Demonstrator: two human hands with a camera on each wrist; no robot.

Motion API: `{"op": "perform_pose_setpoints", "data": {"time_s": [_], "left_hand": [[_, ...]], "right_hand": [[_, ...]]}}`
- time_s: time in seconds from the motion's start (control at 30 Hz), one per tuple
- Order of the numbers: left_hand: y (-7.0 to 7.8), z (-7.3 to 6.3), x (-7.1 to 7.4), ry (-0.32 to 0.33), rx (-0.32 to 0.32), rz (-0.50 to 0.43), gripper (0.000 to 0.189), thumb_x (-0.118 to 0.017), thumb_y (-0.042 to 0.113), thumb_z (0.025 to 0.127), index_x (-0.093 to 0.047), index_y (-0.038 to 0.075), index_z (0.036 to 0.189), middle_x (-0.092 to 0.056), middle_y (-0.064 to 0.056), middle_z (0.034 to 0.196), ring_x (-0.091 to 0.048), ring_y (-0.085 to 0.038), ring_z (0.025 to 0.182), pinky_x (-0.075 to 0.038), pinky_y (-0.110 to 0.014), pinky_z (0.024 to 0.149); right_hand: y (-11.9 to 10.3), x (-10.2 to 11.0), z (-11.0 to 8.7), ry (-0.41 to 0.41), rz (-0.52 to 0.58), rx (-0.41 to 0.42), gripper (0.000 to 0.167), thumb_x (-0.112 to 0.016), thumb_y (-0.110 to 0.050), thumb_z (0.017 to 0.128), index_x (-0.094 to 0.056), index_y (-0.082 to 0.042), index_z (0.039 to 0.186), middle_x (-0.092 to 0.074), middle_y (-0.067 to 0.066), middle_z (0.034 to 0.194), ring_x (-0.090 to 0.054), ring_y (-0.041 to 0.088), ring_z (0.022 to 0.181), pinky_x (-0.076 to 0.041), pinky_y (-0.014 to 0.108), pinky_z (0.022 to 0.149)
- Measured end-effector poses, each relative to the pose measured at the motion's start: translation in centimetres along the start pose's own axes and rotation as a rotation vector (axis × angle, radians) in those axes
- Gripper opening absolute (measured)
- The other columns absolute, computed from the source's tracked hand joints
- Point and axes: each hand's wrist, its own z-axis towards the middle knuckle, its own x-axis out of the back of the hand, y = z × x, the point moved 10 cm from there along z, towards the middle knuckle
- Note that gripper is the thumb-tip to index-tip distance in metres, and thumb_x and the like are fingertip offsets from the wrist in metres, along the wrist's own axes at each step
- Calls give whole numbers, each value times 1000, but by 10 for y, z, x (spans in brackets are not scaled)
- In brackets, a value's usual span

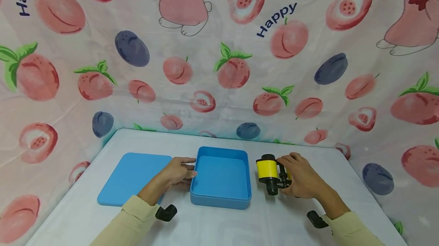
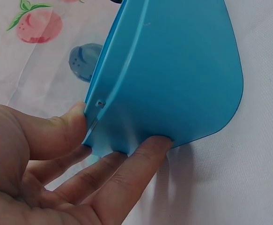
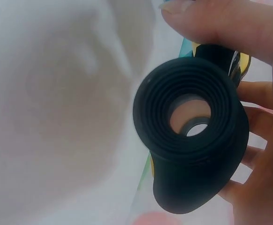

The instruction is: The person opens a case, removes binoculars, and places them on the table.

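An uncovered blue box (image 1: 221,177) stands mid-table, its inside bare. My left hand (image 1: 178,171) is at its left side. In the left wrist view the fairly straight fingers (image 2: 131,176) touch the box's outer wall (image 2: 183,70), and the thumb tip lies at the rim. To the right of the box, my right hand (image 1: 302,175) grips yellow and black binoculars (image 1: 267,169) by their right barrel, which the hand mostly hides. A black eyepiece (image 3: 188,112) faces the camera in the right wrist view, with the thumb on one side and the fingers curled round the other.
A flat blue lid (image 1: 132,181) lies on the white tabletop (image 1: 219,227) left of the box, partly behind the left forearm. A fruit-printed cloth (image 1: 212,47) hangs behind and at the sides of the table. Black devices (image 1: 166,213) are worn at both wrists.
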Motion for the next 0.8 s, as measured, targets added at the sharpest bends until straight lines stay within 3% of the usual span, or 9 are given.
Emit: {"op": "perform_pose_setpoints", "data": {"time_s": [0.8], "left_hand": [[1, -1, -1, 2, -15, 6, 58, -65, 2, 100, -45, 0, 155, -56, -32, 148, -72, -42, 115, -63, -52, 90]], "right_hand": [[7, -11, -5, -19, 17, -8, 94, -99, -36, 62, -59, -7, 142, -63, 13, 142, -44, 45, 139, -38, 73, 112]]}}
